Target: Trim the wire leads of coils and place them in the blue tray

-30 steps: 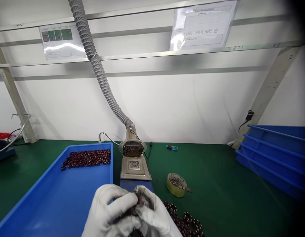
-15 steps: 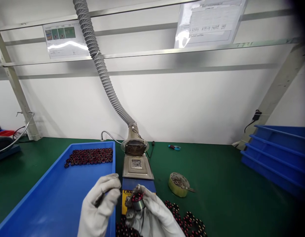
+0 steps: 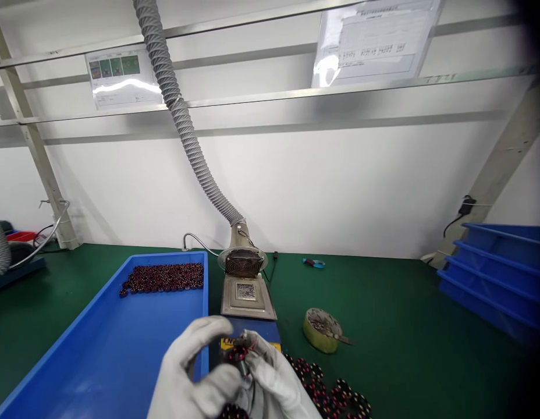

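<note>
Both hands wear white gloves. My right hand (image 3: 276,372) grips a small round part (image 3: 238,353), with black and red on its face and a shiny metal cylinder below; it looks like a motor stator. The glove's fingertips are stained grey. Just left of the part, my left hand (image 3: 195,372) has its thumb and fingers spread in a C shape, with nothing visible between them. Similar black and red parts (image 3: 335,396) lie in a loose heap on the green table, beside and partly behind the right hand.
A blue tray (image 3: 99,355) at left holds many such parts at its far end. Behind my hands stands a metal-topped device (image 3: 248,299) under a fume hose (image 3: 195,151). Right of it sit a round tin (image 3: 320,343) and small cutters (image 3: 313,263). Blue trays (image 3: 497,279) are stacked far right.
My left hand has opened from a pinch and moved right, closer to the part. The right hand still holds the part, now tilted differently. The whole view has shifted slightly.
</note>
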The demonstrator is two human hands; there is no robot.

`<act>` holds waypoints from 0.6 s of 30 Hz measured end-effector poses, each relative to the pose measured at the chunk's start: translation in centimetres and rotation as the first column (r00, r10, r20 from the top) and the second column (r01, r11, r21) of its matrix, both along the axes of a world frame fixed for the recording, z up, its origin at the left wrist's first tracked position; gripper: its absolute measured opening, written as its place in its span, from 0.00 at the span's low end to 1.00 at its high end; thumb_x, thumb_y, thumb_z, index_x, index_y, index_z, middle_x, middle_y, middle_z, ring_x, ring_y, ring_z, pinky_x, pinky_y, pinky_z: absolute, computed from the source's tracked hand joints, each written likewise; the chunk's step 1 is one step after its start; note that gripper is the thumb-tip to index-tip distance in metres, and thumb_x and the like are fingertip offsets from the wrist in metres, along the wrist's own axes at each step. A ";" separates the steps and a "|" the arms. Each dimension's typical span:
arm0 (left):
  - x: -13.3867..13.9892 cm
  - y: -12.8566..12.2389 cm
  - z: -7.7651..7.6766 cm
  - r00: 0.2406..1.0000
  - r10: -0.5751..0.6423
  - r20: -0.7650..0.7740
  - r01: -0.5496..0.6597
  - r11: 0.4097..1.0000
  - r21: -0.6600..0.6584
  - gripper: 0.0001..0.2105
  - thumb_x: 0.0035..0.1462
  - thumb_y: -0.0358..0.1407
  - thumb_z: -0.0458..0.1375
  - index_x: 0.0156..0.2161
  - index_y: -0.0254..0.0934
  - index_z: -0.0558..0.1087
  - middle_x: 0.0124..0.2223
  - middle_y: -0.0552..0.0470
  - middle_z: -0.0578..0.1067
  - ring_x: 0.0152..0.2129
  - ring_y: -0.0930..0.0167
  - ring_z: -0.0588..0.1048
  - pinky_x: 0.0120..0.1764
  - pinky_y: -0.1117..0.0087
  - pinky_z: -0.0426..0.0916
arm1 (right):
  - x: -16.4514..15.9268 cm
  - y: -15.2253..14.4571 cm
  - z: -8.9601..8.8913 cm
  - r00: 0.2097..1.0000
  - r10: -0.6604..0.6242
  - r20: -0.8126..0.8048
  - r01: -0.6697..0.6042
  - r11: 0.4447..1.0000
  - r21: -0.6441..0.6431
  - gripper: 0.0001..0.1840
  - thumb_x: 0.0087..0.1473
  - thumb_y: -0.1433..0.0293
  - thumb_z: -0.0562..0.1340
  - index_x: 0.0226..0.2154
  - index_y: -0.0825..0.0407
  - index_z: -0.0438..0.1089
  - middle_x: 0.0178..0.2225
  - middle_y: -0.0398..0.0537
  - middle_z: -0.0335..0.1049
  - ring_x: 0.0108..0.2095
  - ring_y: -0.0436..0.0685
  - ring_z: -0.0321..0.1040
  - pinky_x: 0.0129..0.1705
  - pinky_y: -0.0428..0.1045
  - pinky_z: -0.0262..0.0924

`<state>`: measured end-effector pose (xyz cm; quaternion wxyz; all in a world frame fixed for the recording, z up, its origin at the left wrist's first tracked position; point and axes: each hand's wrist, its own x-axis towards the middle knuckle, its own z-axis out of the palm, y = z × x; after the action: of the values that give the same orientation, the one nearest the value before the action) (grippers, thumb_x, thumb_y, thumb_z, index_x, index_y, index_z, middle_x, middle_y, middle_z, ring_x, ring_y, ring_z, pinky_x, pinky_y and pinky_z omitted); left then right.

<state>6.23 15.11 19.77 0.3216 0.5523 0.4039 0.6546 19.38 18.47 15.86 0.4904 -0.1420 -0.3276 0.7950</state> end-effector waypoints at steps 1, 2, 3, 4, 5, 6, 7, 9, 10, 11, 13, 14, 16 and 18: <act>0.1 0.0 0.1 0.997 -0.037 -0.070 0.036 0.999 -0.009 0.07 0.44 0.38 0.65 0.31 0.44 0.77 0.38 0.52 0.77 0.38 0.68 0.74 0.40 0.78 0.68 | -0.1 0.0 -0.1 1.000 -0.026 0.000 0.026 1.000 0.002 0.15 0.37 0.70 0.72 0.31 0.54 0.71 0.26 0.46 0.73 0.29 0.54 0.72 0.37 0.53 0.66; 0.1 0.2 0.2 0.987 -0.078 -0.141 0.083 0.996 0.032 0.04 0.45 0.36 0.63 0.31 0.44 0.77 0.35 0.52 0.77 0.36 0.68 0.74 0.40 0.77 0.68 | -0.2 0.0 -0.2 0.999 -0.040 0.001 0.040 0.999 0.008 0.15 0.37 0.71 0.72 0.31 0.54 0.71 0.26 0.46 0.73 0.28 0.53 0.72 0.38 0.52 0.66; 0.1 0.3 0.1 0.978 -0.100 -0.186 0.120 0.988 0.098 0.03 0.48 0.34 0.62 0.29 0.43 0.77 0.32 0.52 0.77 0.34 0.68 0.74 0.40 0.75 0.68 | -0.2 0.0 -0.2 0.999 -0.041 0.002 0.041 0.999 0.016 0.15 0.36 0.72 0.72 0.30 0.54 0.71 0.27 0.46 0.73 0.29 0.53 0.72 0.39 0.52 0.65; -0.1 0.6 0.0 0.974 -0.102 -0.202 0.135 0.978 0.161 0.04 0.50 0.32 0.60 0.28 0.43 0.77 0.29 0.53 0.76 0.32 0.68 0.74 0.40 0.73 0.68 | -0.3 0.0 -0.2 0.999 -0.034 0.004 0.034 0.999 0.022 0.15 0.36 0.72 0.72 0.30 0.54 0.71 0.27 0.46 0.73 0.29 0.53 0.72 0.40 0.52 0.65; -0.3 0.8 -0.2 0.978 -0.092 -0.190 0.130 0.971 0.200 0.05 0.51 0.31 0.58 0.27 0.42 0.76 0.27 0.53 0.76 0.31 0.68 0.74 0.41 0.72 0.68 | -0.3 0.1 -0.2 1.000 -0.023 0.007 0.023 0.999 0.028 0.15 0.36 0.72 0.72 0.30 0.54 0.71 0.27 0.46 0.73 0.30 0.54 0.72 0.41 0.53 0.65; -0.6 0.9 -0.5 0.986 -0.073 -0.147 0.104 0.971 0.217 0.05 0.51 0.31 0.58 0.27 0.40 0.76 0.27 0.53 0.75 0.31 0.68 0.74 0.42 0.71 0.68 | -0.2 0.0 0.0 1.000 -0.009 0.007 0.009 0.999 0.031 0.15 0.36 0.72 0.72 0.30 0.54 0.71 0.27 0.46 0.73 0.30 0.55 0.73 0.41 0.54 0.64; -1.0 0.9 -0.7 0.996 -0.042 -0.076 0.058 0.975 0.212 0.05 0.51 0.32 0.58 0.27 0.40 0.76 0.27 0.52 0.75 0.31 0.67 0.74 0.41 0.71 0.69 | -0.1 0.0 0.1 1.000 0.006 0.003 -0.006 1.000 0.029 0.16 0.36 0.71 0.72 0.31 0.54 0.72 0.27 0.46 0.74 0.31 0.55 0.73 0.41 0.54 0.64; -1.8 0.6 -0.8 0.998 0.040 0.055 -0.048 0.988 0.149 0.05 0.52 0.34 0.59 0.27 0.40 0.76 0.30 0.52 0.77 0.33 0.67 0.75 0.40 0.73 0.70 | 0.1 -0.4 0.6 1.000 0.022 -0.012 -0.021 1.000 0.010 0.17 0.38 0.68 0.71 0.33 0.53 0.72 0.28 0.47 0.74 0.33 0.56 0.73 0.42 0.55 0.64; -2.0 0.3 -0.8 0.997 0.061 0.052 -0.066 0.993 0.094 0.03 0.51 0.35 0.60 0.30 0.41 0.77 0.34 0.51 0.77 0.36 0.67 0.75 0.40 0.75 0.70 | 0.3 -0.7 0.8 1.000 0.023 -0.021 -0.023 1.000 -0.003 0.17 0.39 0.66 0.71 0.34 0.53 0.72 0.29 0.47 0.74 0.34 0.56 0.73 0.42 0.55 0.64; -2.1 0.0 -0.6 0.998 0.063 -0.002 -0.063 0.997 0.041 0.05 0.49 0.36 0.62 0.34 0.42 0.77 0.38 0.50 0.77 0.39 0.66 0.74 0.41 0.76 0.70 | 0.4 -1.0 1.1 0.999 0.022 -0.028 -0.023 1.000 -0.017 0.16 0.41 0.65 0.70 0.35 0.52 0.72 0.30 0.47 0.75 0.34 0.56 0.73 0.43 0.55 0.64; -1.8 -0.7 0.0 0.979 -0.016 -0.202 0.010 1.000 -0.028 0.17 0.43 0.36 0.66 0.43 0.45 0.75 0.47 0.49 0.74 0.44 0.63 0.72 0.46 0.73 0.68 | 0.6 -1.6 1.5 0.999 0.000 -0.032 -0.001 0.999 -0.034 0.14 0.44 0.65 0.68 0.36 0.51 0.72 0.31 0.47 0.75 0.36 0.55 0.73 0.44 0.54 0.63; -1.5 -0.9 0.3 0.958 -0.059 -0.279 0.057 0.998 -0.014 0.22 0.41 0.35 0.67 0.45 0.46 0.73 0.49 0.48 0.73 0.46 0.62 0.71 0.48 0.69 0.66 | 0.7 -1.8 1.6 0.999 -0.020 -0.032 0.019 0.999 -0.034 0.13 0.44 0.66 0.68 0.36 0.51 0.73 0.31 0.47 0.75 0.37 0.55 0.72 0.45 0.53 0.63; -0.8 -0.9 0.7 0.927 -0.114 -0.357 0.146 0.987 0.063 0.23 0.41 0.32 0.66 0.46 0.49 0.72 0.48 0.49 0.74 0.45 0.62 0.72 0.49 0.66 0.66 | 0.7 -2.3 1.9 0.998 -0.052 -0.035 0.050 0.998 -0.031 0.13 0.44 0.66 0.68 0.35 0.51 0.73 0.33 0.47 0.75 0.38 0.54 0.72 0.46 0.51 0.62; -0.3 -0.4 0.7 0.926 -0.133 -0.352 0.188 0.974 0.128 0.17 0.46 0.32 0.64 0.43 0.50 0.74 0.44 0.51 0.76 0.42 0.64 0.73 0.47 0.66 0.68 | 0.6 -2.4 2.1 0.999 -0.033 -0.043 0.031 0.999 -0.039 0.13 0.44 0.65 0.68 0.36 0.51 0.73 0.33 0.48 0.75 0.38 0.55 0.71 0.45 0.51 0.63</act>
<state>5.91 14.76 20.51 0.2542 0.7125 0.3533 0.5504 19.95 16.08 17.98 0.5072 -0.1391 -0.2989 0.7962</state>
